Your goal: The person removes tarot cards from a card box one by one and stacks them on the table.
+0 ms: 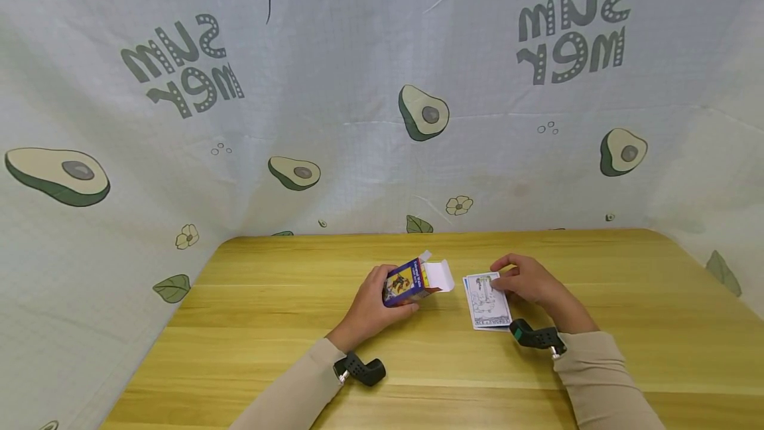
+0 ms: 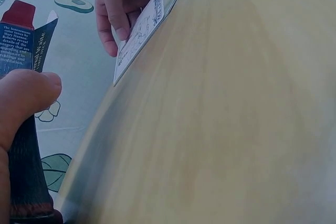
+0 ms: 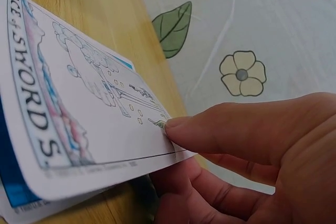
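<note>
Beige sleeves (image 1: pixel 292 390) nearest cam, 7 & 4 o'clock. L hand (image 1: pixel 368 304) — fingers clamped rnd purple card box (image 1: pixel 400 286), white flap (image 1: pixel 440 275) open at its 2–3 o'clock. Cards (image 1: pixel 486 305), Ace of Swords on top, lie abt 3 o'clock of box — R hand (image 1: pixel 532 282), at their 2 o'clock, pinches them btwn thumb & fingers.

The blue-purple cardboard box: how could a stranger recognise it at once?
On the yellow wooden table, look at the person's bare left hand. It grips a blue-purple cardboard box with a yellow picture panel. Unlike the rectangular white-edged cards to its right, the box has an open white flap.
</note>
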`<act>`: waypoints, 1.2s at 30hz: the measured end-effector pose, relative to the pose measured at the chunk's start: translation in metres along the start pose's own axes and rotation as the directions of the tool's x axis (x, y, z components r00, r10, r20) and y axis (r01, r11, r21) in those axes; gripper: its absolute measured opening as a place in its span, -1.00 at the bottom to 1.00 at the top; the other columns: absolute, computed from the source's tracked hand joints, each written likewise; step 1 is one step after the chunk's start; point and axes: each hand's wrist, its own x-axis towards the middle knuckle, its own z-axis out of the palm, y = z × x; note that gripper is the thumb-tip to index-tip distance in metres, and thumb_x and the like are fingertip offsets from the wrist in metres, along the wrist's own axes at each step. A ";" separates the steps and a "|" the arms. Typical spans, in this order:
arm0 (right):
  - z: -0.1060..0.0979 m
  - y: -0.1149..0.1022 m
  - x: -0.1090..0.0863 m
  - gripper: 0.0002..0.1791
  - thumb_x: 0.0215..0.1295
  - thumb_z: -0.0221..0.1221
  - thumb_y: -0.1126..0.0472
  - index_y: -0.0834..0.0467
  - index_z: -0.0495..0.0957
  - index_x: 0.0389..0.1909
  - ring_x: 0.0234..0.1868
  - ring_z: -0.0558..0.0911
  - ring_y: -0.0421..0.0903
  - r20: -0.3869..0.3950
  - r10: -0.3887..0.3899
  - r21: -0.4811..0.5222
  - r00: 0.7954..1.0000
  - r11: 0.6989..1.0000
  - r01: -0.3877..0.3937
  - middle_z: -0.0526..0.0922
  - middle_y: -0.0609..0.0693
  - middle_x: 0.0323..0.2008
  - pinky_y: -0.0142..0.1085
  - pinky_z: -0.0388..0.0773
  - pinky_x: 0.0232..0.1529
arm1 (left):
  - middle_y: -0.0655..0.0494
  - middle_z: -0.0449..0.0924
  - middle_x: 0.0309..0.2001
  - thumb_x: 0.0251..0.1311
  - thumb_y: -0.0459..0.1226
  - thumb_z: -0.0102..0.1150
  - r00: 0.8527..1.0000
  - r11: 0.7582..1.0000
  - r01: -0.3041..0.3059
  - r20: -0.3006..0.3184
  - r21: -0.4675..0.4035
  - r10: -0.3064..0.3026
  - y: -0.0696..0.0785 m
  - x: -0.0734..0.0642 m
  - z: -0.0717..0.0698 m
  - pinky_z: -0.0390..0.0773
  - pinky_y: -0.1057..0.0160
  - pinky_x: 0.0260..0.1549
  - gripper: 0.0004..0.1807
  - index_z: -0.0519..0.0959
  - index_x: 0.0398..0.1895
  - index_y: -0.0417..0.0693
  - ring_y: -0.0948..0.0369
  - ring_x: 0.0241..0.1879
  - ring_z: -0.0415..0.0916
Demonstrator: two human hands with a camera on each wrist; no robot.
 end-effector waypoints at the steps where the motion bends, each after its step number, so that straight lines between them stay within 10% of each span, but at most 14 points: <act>1: 0.000 0.000 0.000 -0.58 0.23 0.22 0.30 0.41 0.40 0.05 -0.36 0.53 -0.02 -0.003 0.001 -0.001 1.000 1.000 -0.001 0.56 0.21 -0.25 -0.26 0.55 -0.37 | 0.16 0.36 0.02 0.02 0.00 0.42 1.000 1.000 0.000 0.000 0.001 0.000 0.000 0.000 0.000 0.48 0.30 -0.08 -0.23 0.30 0.27 0.03 0.23 -0.05 0.38; 36: 0.004 -0.002 0.002 -0.59 0.18 0.27 0.27 0.36 0.46 0.02 -0.37 0.50 -0.01 -0.045 0.014 -0.038 0.999 0.999 -0.016 0.53 0.16 -0.28 -0.27 0.51 -0.39 | 0.18 0.36 0.02 0.01 0.03 0.42 1.000 1.000 -0.002 0.003 0.004 0.002 0.000 0.000 -0.001 0.48 0.30 -0.07 -0.22 0.30 0.27 0.02 0.24 -0.05 0.38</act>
